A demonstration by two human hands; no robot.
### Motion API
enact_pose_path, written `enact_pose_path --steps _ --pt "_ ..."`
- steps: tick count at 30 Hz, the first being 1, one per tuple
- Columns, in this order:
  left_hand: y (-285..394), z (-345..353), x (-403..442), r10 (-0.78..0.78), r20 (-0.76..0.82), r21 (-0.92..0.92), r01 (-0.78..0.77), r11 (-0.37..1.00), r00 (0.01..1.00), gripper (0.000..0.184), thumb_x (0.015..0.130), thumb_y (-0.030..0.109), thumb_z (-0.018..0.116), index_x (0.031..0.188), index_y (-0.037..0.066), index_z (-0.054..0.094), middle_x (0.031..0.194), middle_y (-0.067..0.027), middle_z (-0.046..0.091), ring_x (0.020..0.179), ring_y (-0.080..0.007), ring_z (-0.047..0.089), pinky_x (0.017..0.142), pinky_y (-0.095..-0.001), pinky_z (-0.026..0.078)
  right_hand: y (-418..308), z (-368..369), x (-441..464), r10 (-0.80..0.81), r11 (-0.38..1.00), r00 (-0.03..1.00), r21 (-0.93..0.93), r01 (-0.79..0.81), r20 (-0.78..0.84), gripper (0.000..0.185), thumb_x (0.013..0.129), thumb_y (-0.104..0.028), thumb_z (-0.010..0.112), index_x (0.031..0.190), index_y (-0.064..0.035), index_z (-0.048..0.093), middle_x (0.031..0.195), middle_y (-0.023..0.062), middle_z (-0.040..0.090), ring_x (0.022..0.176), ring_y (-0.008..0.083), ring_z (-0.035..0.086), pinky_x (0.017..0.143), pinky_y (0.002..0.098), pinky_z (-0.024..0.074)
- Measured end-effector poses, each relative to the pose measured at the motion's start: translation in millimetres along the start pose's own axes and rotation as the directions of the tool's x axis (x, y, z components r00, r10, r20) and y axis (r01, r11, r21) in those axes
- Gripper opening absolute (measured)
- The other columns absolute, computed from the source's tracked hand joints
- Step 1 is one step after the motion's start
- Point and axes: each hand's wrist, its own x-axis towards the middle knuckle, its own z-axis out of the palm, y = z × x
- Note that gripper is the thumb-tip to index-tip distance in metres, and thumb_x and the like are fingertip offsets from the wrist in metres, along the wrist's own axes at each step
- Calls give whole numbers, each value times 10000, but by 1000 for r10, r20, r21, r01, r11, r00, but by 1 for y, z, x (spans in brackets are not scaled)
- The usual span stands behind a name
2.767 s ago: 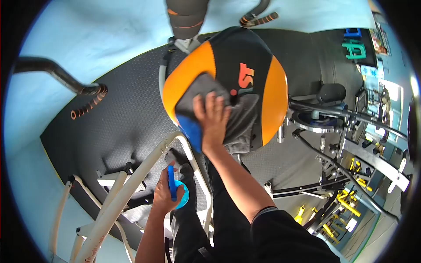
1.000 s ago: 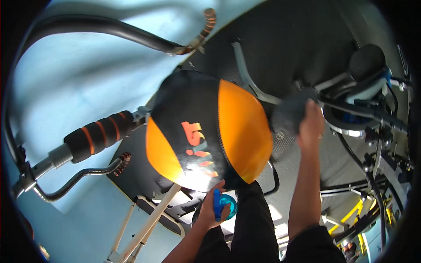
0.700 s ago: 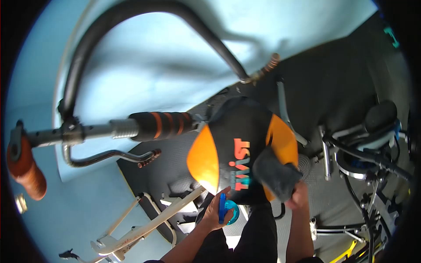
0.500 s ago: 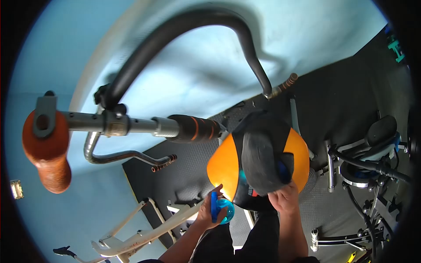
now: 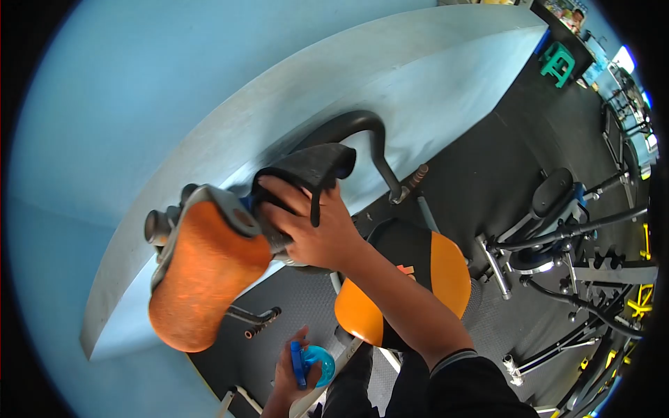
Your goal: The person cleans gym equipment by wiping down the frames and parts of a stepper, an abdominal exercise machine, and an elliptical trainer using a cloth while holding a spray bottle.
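Note:
In the head view, my left hand [image 5: 287,373] is wrapped around a spray bottle [image 5: 322,365] with a blue trigger top and a clear blue body, low in front of my legs. My right hand [image 5: 310,226] reaches forward and grips a dark grey cloth [image 5: 306,167], which bunches up over its fingers. The cloth is at the metal arm of an exercise machine, just behind its worn orange pad [image 5: 205,285]. My right forearm crosses above an orange and black seat [image 5: 449,268]. The cloth hides part of the metal arm.
A curved black bar [image 5: 376,139] with a brown grip stands by the light blue wall [image 5: 432,76]. More gym machines [image 5: 557,230] fill the right side. A green stool [image 5: 557,64] stands far back, with a person [image 5: 575,19] beyond it.
My right hand has moved from the seat forward and left to the arm by the orange pad, with the cloth. My left hand has shifted left and down with the bottle. The view has tilted.

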Motion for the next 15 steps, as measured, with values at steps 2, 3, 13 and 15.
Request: enact_pose_path --steps 2,3,13,15 --pt "-1 3 12 45 -14 -27 -45 999 999 536 775 148 723 1226 46 452 1379 -243 496 1043 -228 597 851 -339 501 36 16 3 -98 993 993 -71 93 -66 311 658 -163 720 936 -47 643 1360 105 528 1189 307 491 992 425 390" --pt "-1 5 16 76 -47 -46 -78 996 996 516 779 149 720 1212 49 457 1381 -251 493 1037 -221 594 861 -332 496 69 25 3 -141 986 968 -112 120 -207 383 631 -216 744 982 -85 660 1383 75 509 1075 295 490 938 435 404" --pt "6 55 50 370 -127 -44 -377 925 921 737 798 58 680 1430 75 302 1394 -281 451 1029 -223 563 882 -343 489 10 27 21 -412 895 907 -223 386 -86 196 795 -323 572 960 -218 562 1140 33 585 1111 207 513 933 392 364" --pt "28 62 64 302 -77 46 -299 953 950 820 810 29 658 1497 137 223 1393 -287 443 1037 -233 561 881 -342 493 30 26 33 -374 916 916 -215 339 -148 151 794 -297 576 921 -225 537 1105 5 600 1118 197 511 990 371 343"
